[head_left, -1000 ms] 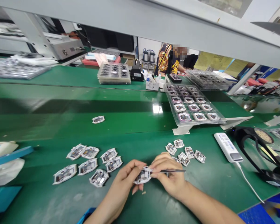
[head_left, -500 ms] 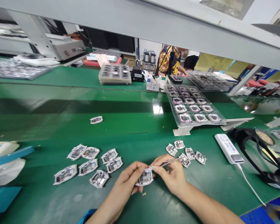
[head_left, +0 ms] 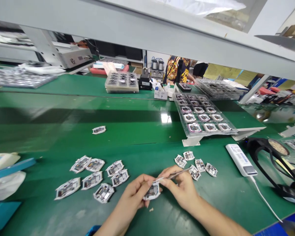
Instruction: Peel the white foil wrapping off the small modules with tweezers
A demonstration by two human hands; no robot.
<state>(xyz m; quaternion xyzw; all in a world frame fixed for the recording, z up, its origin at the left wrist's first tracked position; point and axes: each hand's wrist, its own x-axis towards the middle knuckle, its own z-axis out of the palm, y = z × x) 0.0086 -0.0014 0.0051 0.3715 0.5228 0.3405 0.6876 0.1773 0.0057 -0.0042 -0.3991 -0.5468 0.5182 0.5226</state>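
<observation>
My left hand (head_left: 134,194) pinches a small white-framed electronic module (head_left: 152,192) at its left side, tilted a little above the green mat. My right hand (head_left: 181,187) is closed on thin metal tweezers (head_left: 175,174), whose tips reach the module's upper edge. Just what the tips grip there is too small to tell. Left of my hands lie several like modules (head_left: 104,192) in a loose group. A smaller cluster of modules (head_left: 180,161) rests beyond my right hand. One more module (head_left: 99,130) sits alone farther back.
A clear tray (head_left: 199,131) of modules stands on a raised platform at back right. A white device (head_left: 241,160) with a cable and a black strapped object (head_left: 258,157) lie at right. Stacked trays (head_left: 122,86) are behind. A shelf beam (head_left: 147,31) crosses above. Someone stands beyond.
My view has tilted slightly, so the scene sits a little lower. The tweezers' tips have shifted left along the module's upper edge; both hands keep their holds.
</observation>
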